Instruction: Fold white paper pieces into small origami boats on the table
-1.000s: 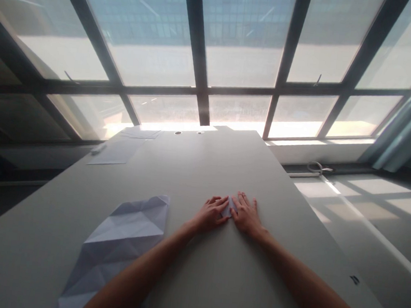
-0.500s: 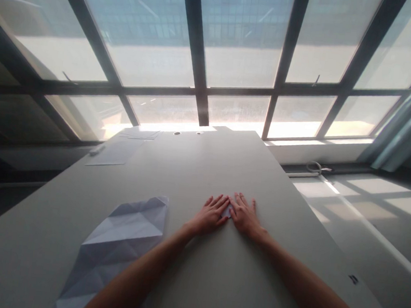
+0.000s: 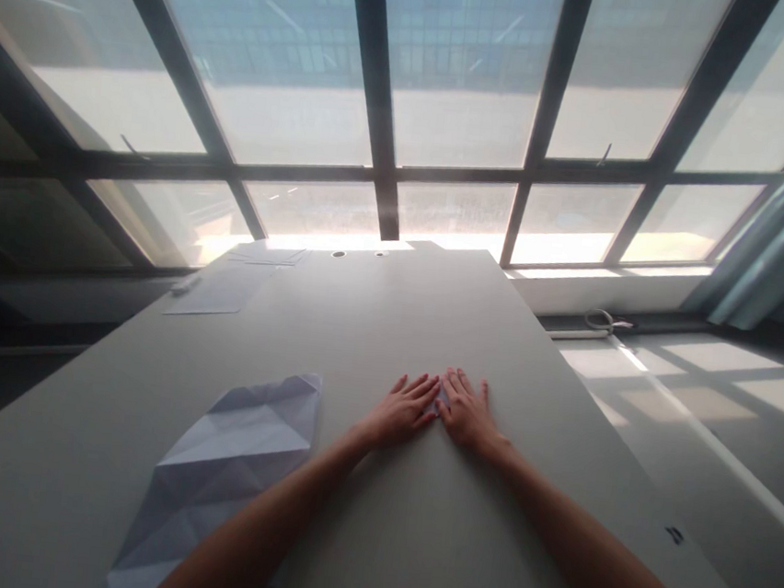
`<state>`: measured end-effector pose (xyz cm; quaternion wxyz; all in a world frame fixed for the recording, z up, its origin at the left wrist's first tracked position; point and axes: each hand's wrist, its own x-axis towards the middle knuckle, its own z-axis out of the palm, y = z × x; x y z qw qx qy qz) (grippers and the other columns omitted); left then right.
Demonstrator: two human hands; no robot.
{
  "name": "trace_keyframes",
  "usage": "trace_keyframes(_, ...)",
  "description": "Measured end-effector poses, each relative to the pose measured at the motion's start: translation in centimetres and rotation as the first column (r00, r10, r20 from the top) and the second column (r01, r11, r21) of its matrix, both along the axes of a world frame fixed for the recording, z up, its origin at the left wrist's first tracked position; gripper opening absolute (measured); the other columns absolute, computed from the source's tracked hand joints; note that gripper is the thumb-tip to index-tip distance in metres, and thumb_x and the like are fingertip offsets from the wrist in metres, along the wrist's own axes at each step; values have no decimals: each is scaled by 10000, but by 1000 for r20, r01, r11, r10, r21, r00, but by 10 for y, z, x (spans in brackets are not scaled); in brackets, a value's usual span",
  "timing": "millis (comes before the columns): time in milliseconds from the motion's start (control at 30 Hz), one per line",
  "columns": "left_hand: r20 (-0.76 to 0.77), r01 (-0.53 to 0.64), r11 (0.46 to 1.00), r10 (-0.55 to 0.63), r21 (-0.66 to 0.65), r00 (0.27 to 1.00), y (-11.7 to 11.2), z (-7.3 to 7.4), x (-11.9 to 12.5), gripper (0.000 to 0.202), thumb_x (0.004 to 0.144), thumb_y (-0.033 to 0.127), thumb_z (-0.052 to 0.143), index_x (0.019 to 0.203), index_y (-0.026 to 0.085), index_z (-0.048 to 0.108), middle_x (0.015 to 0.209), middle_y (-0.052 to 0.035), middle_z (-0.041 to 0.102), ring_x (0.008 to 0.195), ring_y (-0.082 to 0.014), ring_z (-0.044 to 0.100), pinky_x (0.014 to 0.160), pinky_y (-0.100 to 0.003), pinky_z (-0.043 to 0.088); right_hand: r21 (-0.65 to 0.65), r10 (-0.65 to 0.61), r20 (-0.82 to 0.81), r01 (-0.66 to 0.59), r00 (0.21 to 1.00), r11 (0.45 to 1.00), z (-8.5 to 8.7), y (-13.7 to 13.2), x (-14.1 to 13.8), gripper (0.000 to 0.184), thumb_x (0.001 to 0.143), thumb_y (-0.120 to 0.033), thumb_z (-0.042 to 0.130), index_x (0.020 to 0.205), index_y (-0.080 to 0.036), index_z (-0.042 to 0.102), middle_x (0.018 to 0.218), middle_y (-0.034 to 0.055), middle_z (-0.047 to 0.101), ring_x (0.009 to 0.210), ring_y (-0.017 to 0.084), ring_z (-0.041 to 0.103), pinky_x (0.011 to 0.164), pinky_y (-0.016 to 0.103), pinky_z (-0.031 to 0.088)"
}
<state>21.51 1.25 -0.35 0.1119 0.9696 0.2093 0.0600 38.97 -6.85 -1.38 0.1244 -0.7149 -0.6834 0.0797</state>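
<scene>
Hands meet at centre frame: left hand point(image 3: 403, 412) and right hand point(image 3: 467, 414) lie flat, fingers spread, pressing a small folded paper point(image 3: 435, 404) onto the worktop point(image 3: 388, 331); a creased sheet point(image 3: 223, 463) lies lower left.

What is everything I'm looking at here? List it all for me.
small folded paper: one, pale, on the table, pressed flat between both hands and mostly hidden.
creased sheet: one, pale lilac-white, unfolded, on the table to the person's left.
flat sheets: a few, pale, at the table's far left corner.
table: one, grey, long, two small holes near its far end.
windows: a wall of large panes in dark frames, beyond the table.
curtain: one, blue-grey, far right.
cable: one, pale, on the sill at right.
left hand: flat, palm down.
right hand: flat, palm down.
</scene>
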Motion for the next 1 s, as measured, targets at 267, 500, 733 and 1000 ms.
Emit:
trace_keyframes(267, 62, -53, 998, 56, -42, 996, 3, -7, 3, 481, 1016, 363, 360, 1493, 307, 341, 1545, -18, 346, 1449, -200, 259, 1188, -480, 154, -6, 3, -13, -3, 1000, 1000, 1, 0, 1, 611, 976, -431, 302, 1521, -155, 270, 1596, 113, 193, 1481, 240, 73, 1136, 610, -13)
trace_keyframes(500, 123, -164, 986, 162, 9, 979, 3, -10, 3, 465, 979, 328, 427, 1440, 278, 445, 1513, -48, 411, 1392, -230, 355, 1151, -422, 271, -14, 27, -12, -27, 1000, 1000, 6, -4, 0, 712, 947, -561, 326, 1525, -149, 263, 1597, 127, 182, 1480, 275, 67, 1132, 622, -9)
trace_keyframes(733, 171, -244, 970, 239, 12, 956, 0, -2, 2, 428, 965, 391, 473, 1384, 307, 486, 1345, -48, 544, 1227, -251, 470, 1049, -405, 372, -26, 3, -20, -4, 1000, 1000, 9, -3, -1, 702, 962, -565, 270, 1527, -149, 261, 1597, 122, 183, 1480, 267, 73, 1140, 605, -10)
trace_keyframes(1000, 263, -196, 980, 201, -46, 944, 5, -6, 0, 494, 906, 371, 597, 1385, 284, 511, 1301, -66, 569, 1198, -260, 502, 1047, -408, 395, -21, -2, -37, 1, 999, 1000, 5, 0, 1, 674, 975, -552, 280, 1529, -169, 249, 1594, 120, 200, 1479, 249, 86, 1139, 597, -30)
